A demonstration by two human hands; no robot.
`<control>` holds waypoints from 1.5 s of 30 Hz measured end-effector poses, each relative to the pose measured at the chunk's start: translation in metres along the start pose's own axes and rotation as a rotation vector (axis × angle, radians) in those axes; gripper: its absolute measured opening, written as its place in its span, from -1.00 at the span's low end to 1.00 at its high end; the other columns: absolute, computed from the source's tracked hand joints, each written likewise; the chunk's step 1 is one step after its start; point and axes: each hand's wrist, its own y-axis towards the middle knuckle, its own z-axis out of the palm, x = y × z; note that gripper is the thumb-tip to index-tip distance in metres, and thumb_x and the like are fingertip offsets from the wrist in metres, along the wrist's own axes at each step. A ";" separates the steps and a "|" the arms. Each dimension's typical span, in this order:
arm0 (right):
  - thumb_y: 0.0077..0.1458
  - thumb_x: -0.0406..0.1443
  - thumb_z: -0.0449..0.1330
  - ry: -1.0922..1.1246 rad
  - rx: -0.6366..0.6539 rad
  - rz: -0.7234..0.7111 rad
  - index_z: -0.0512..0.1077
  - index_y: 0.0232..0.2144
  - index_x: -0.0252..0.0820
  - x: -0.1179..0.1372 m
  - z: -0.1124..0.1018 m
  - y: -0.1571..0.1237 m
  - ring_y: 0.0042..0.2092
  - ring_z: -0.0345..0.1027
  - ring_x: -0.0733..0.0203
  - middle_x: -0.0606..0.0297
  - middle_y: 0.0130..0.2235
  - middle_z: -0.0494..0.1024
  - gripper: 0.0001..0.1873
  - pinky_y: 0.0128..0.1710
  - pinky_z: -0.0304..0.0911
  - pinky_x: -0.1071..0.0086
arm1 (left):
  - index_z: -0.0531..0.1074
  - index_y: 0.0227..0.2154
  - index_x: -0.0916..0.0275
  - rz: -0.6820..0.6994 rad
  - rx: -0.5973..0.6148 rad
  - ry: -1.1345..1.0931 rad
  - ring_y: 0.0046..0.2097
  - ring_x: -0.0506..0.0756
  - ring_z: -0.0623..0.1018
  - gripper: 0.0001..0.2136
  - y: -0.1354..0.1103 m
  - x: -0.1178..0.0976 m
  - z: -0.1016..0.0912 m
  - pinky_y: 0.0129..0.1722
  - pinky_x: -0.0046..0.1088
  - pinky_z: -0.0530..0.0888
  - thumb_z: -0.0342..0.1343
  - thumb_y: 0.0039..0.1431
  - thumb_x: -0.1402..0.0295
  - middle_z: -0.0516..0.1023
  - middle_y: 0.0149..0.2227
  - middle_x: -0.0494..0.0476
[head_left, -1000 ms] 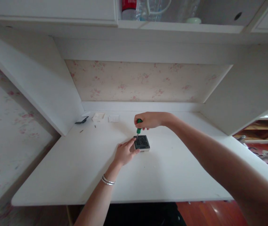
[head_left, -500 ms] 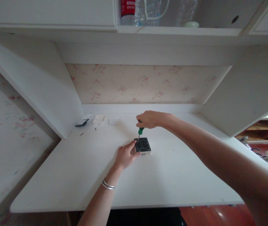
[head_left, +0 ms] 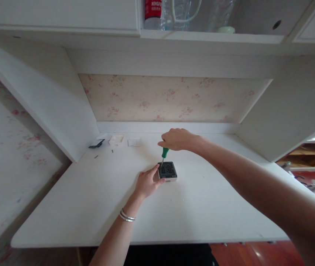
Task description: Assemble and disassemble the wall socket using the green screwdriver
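Observation:
A square wall socket (head_left: 167, 170) with a dark face and a white base lies on the white desk. My left hand (head_left: 147, 182) grips its left side, thumb at the front edge and fingers at the back left corner. Above it, my right hand (head_left: 177, 139) is closed round the green handle of a screwdriver (head_left: 164, 152). The screwdriver stands nearly upright, slightly tilted, and its tip meets the socket's face near the left edge. I cannot make out the screw under the tip.
At the desk's back left lie a dark plastic frame (head_left: 96, 144), a white open box (head_left: 116, 140) and a flat white plate (head_left: 134, 142). Two small dark pieces lie in front of them. Overhead, a cabinet shelf (head_left: 212, 36) holds plastic bottles.
My right hand has turned a little on the screwdriver handle, its fingers shifting slightly left. My left hand and the socket stay in place.

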 end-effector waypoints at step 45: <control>0.05 -0.26 0.11 0.152 -0.049 -0.315 0.39 -0.14 -0.19 -0.003 0.008 0.006 -0.18 0.38 0.11 0.10 -0.13 0.52 -0.70 -0.30 0.17 0.38 | 0.15 0.19 0.13 0.114 -0.014 -0.295 0.15 0.20 0.34 -0.18 0.023 0.015 -0.001 0.19 -0.22 0.27 0.35 -0.17 0.19 0.31 0.16 0.17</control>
